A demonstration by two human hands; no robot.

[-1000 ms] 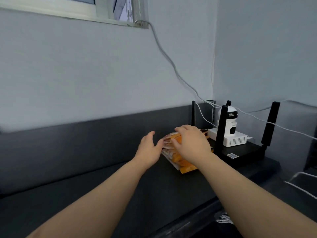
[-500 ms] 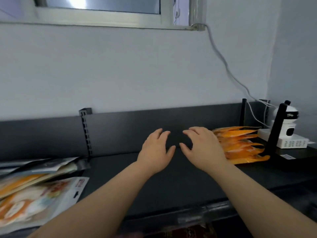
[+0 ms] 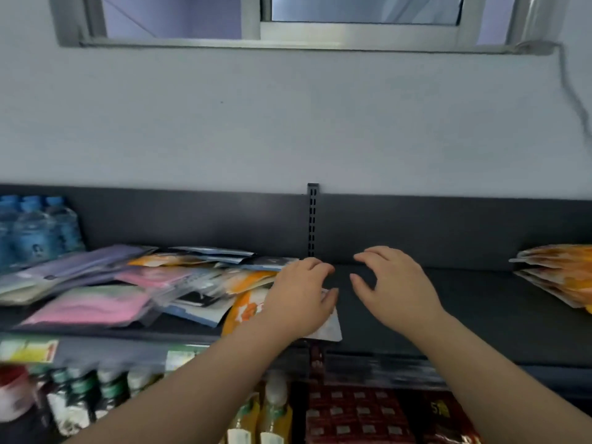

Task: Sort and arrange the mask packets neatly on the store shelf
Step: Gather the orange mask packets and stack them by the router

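Head view. Shows a loose heap of mask packets (image 3: 144, 283) on the left half of the dark shelf (image 3: 480, 302), overlapping at all angles, with pink, purple, blue and orange mixed. Shows a tidy orange stack (image 3: 560, 274) at far right, well apart from the heap, with bare shelf between.

Puts the left hand (image 3: 302, 296) over the heap's right edge, above an orange-and-white packet (image 3: 246, 310) lying long axis front to back, near corner past the shelf lip. Finds that hand palm down, fingers loosely bent, gripping nothing; cannot tell whether touching.

Puts the right hand (image 3: 392, 290) just beside, over bare shelf, fingers spread and curved, empty.

Makes the left hand the nearer one, by this judgement. Probably calls for a pinch on that packet and a carry rightward to the orange stack.
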